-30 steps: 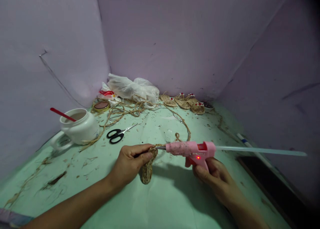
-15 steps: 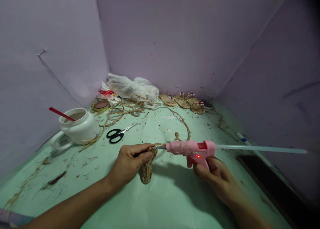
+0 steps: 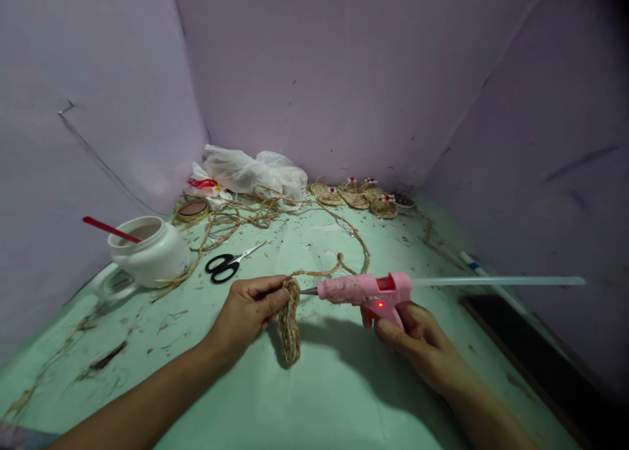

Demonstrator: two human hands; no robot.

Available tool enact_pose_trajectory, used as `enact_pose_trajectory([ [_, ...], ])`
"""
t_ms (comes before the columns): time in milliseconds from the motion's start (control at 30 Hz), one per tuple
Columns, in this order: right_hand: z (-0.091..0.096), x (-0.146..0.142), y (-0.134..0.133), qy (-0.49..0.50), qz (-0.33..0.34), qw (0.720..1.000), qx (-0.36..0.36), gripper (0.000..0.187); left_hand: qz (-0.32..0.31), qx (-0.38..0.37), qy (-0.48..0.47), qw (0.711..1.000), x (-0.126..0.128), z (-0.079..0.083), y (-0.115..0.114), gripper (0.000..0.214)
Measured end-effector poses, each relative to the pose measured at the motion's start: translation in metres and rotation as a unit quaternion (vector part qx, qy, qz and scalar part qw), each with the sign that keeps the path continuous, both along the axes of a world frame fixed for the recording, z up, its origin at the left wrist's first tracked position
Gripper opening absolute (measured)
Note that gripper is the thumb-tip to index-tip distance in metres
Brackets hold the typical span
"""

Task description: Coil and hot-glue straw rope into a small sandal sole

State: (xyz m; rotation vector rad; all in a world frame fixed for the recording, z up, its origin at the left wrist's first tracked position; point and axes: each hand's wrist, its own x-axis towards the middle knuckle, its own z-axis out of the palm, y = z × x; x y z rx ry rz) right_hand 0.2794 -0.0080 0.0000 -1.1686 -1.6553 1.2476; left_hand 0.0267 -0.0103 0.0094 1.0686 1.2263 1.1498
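My left hand pinches the upper end of a coiled piece of braided jute, which hangs edge-on above the table. From its top a loose jute cord runs right and back across the table. My right hand is wrapped round the handle of a pink hot glue gun, whose red light is lit. The metal nozzle points left and sits at the upper right side of the coiled jute. Out of the gun's back sticks a long translucent glue stick.
Black-handled scissors and a white mug with a red stick stand left on the green table. Tangled cord, a round tin and a plastic bag lie behind. Jute pieces with red beads rest at the back; a dark slab lies right.
The nozzle has dropped from the cord at the coil's top to its right side. The coil has turned slightly and more of its edge shows. The view has shifted a little.
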Motion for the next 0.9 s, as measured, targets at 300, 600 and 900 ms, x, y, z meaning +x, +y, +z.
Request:
enact_pose_trajectory([
  [300,0.009,-0.001,0.001,-0.024,0.007,1.000,0.007,0.045,-0.007,-0.037,-0.044,0.998,-0.001,-0.003,0.002,0.049],
  [600,0.006,-0.002,0.000,-0.005,0.008,1.000,-0.012,0.045,-0.007,-0.051,-0.063,0.997,-0.001,-0.001,0.002,0.049],
  [900,0.006,-0.001,0.000,0.003,0.010,1.000,-0.024,0.044,-0.008,-0.056,-0.070,0.996,0.001,-0.001,0.002,0.048],
])
